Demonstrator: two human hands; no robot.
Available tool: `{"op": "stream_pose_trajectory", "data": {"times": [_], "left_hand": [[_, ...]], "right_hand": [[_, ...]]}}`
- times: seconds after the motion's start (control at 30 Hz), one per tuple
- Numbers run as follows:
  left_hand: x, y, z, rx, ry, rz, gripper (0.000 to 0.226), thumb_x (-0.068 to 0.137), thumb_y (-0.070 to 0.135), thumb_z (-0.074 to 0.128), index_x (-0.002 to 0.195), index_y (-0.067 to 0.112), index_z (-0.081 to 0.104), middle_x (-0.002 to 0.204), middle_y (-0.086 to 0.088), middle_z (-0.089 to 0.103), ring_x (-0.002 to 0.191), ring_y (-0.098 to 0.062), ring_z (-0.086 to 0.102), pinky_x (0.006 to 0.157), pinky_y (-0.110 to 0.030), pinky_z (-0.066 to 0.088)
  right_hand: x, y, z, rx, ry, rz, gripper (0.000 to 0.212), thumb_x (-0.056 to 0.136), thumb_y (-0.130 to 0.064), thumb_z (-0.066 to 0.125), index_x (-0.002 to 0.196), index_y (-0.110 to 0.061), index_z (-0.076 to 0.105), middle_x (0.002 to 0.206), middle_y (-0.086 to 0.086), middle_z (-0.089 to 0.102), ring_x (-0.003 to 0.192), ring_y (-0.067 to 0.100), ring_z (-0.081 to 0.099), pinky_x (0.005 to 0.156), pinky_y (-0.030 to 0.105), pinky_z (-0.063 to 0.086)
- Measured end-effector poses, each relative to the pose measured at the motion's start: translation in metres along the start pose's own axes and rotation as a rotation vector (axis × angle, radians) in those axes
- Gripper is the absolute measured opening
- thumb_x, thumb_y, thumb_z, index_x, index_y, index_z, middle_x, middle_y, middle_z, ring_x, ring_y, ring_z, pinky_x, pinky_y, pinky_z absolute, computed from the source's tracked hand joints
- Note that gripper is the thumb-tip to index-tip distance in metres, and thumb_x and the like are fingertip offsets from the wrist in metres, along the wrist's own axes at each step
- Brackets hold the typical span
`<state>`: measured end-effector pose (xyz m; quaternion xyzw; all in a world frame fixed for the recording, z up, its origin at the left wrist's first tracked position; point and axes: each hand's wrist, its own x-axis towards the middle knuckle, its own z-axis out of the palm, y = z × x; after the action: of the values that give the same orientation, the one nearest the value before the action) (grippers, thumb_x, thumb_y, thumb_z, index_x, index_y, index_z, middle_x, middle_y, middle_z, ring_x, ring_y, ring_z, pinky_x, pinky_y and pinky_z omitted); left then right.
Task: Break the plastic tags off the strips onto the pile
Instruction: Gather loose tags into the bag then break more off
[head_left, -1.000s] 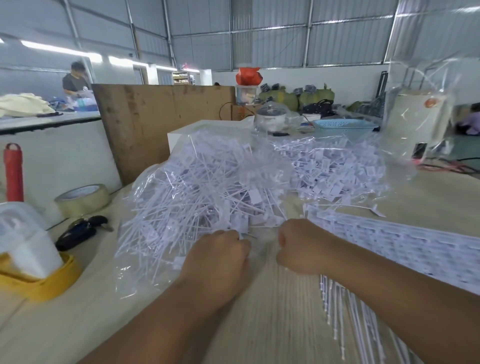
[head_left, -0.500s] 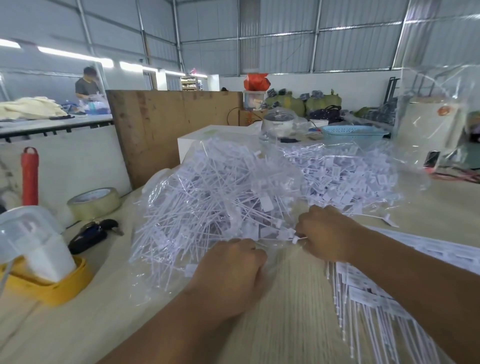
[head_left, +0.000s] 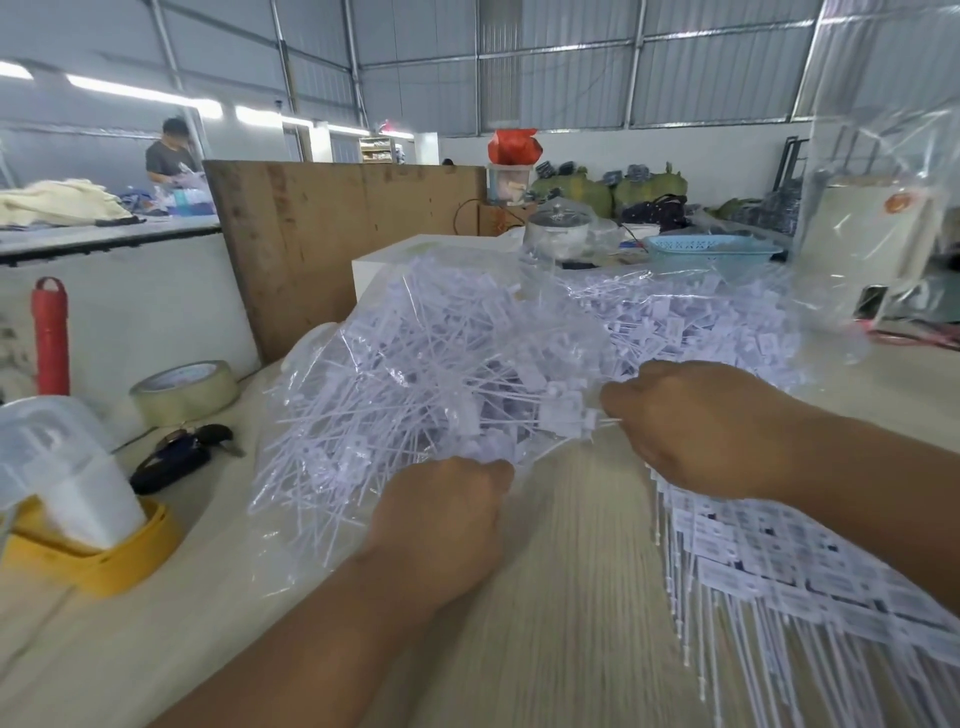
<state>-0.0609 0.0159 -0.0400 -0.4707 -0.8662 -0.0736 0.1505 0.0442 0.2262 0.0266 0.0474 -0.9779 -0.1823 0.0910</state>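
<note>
A big pile of loose white plastic tags (head_left: 441, 374) lies on clear plastic sheet in the middle of the table. My right hand (head_left: 696, 421) is at the pile's near right edge and pinches a white tag (head_left: 571, 415) whose thin stem pokes out by my fingers. My left hand (head_left: 441, 519) is curled at the pile's near edge; what it holds is hidden under the fingers. A strip of joined tags (head_left: 779, 566) fans out under my right forearm.
At the left stand a roll of tape (head_left: 182, 389), keys (head_left: 182, 457), a yellow holder with a white container (head_left: 78, 519) and a red tube (head_left: 50, 338). A wooden board (head_left: 337, 249), a blue basket (head_left: 711, 249) and a clear bag (head_left: 883, 218) stand behind. A person (head_left: 169, 156) works far off.
My right hand has moved up and away from the left hand, pulling a tag over the pile. The left hand has stayed near the pile's near edge.
</note>
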Motion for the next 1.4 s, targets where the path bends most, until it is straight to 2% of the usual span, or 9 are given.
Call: {"op": "stream_pose_trajectory", "data": {"times": [0.13,0.27,0.4,0.53,0.6,0.77,0.93,1.2,1.4], "left_hand": [[-0.002,0.018,-0.010,0.064,0.043,0.174,0.016,0.083,0.022,0.039,0.078,0.020,0.054,0.065,0.002,0.058,0.061,-0.021,0.060,0.055,-0.025,0.040],[-0.005,0.020,-0.014,0.123,0.123,0.285,0.014,0.063,0.018,0.049,0.049,0.019,0.051,0.039,0.004,0.046,0.031,-0.016,0.043,0.037,-0.018,0.028],[-0.008,0.015,-0.012,0.049,0.127,0.211,0.027,0.073,0.026,0.033,0.053,0.019,0.050,0.042,0.003,0.048,0.033,-0.016,0.045,0.039,-0.019,0.027],[-0.005,0.012,-0.003,0.040,0.076,0.035,0.025,0.090,0.027,0.035,0.105,0.020,0.054,0.083,-0.002,0.065,0.075,-0.026,0.064,0.056,-0.029,0.033],[-0.002,0.008,0.001,0.066,0.049,-0.005,0.027,0.092,0.026,0.038,0.112,0.020,0.054,0.090,-0.002,0.065,0.080,-0.026,0.063,0.060,-0.029,0.033],[-0.004,0.009,-0.005,0.005,0.079,0.058,0.031,0.089,0.032,0.034,0.102,0.022,0.059,0.088,-0.001,0.066,0.077,-0.024,0.062,0.061,-0.028,0.037],[-0.008,0.019,-0.016,0.013,0.083,0.275,0.026,0.071,0.029,0.033,0.054,0.020,0.050,0.045,0.003,0.051,0.036,-0.018,0.049,0.036,-0.020,0.035],[-0.011,0.009,-0.013,-0.039,-0.052,0.409,0.016,0.081,0.026,0.042,0.079,0.017,0.055,0.072,-0.002,0.062,0.066,-0.028,0.059,0.053,-0.036,0.046],[-0.012,-0.001,-0.013,-0.224,0.170,0.340,0.035,0.087,0.044,0.038,0.072,0.021,0.059,0.057,0.006,0.052,0.052,-0.011,0.045,0.049,-0.027,0.036]], "right_hand": [[0.010,-0.024,-0.011,0.129,0.017,0.000,0.008,0.098,-0.025,0.036,0.096,-0.026,0.028,0.073,-0.011,0.030,0.083,0.012,0.034,0.071,0.035,0.045],[0.037,-0.038,-0.015,0.085,0.010,0.001,0.019,0.094,-0.018,0.040,0.092,-0.027,0.023,0.071,-0.010,0.030,0.079,0.016,0.036,0.049,0.028,0.023],[0.058,-0.027,-0.020,-0.024,-0.077,0.132,0.016,0.092,-0.015,0.042,0.107,-0.017,0.046,0.072,-0.004,0.037,0.066,0.017,0.042,0.050,0.029,0.029],[0.060,-0.013,-0.038,0.054,-0.073,0.165,0.013,0.091,-0.011,0.041,0.099,-0.020,0.047,0.077,-0.003,0.044,0.077,0.019,0.053,0.057,0.031,0.041],[0.057,-0.006,-0.052,0.051,-0.046,0.176,0.010,0.094,-0.016,0.041,0.089,-0.024,0.044,0.079,-0.005,0.045,0.071,0.012,0.049,0.053,0.029,0.037],[0.048,-0.006,-0.064,0.312,-0.006,0.154,0.024,0.093,-0.023,0.045,0.069,-0.029,0.041,0.073,-0.008,0.047,0.063,0.008,0.043,0.055,0.028,0.030],[0.057,-0.047,-0.016,0.489,-0.101,0.103,0.027,0.091,-0.013,0.047,0.067,-0.019,0.040,0.068,-0.002,0.044,0.057,0.010,0.038,0.053,0.029,0.032],[0.103,-0.084,0.031,0.686,0.163,0.232,0.011,0.095,-0.017,0.046,0.084,-0.018,0.047,0.081,0.000,0.048,0.080,0.023,0.049,0.061,0.029,0.033],[0.089,-0.077,0.048,0.884,0.192,0.137,0.020,0.089,-0.030,0.065,0.105,-0.020,0.055,0.102,-0.008,0.048,0.096,0.009,0.047,0.079,0.017,0.034]]}}
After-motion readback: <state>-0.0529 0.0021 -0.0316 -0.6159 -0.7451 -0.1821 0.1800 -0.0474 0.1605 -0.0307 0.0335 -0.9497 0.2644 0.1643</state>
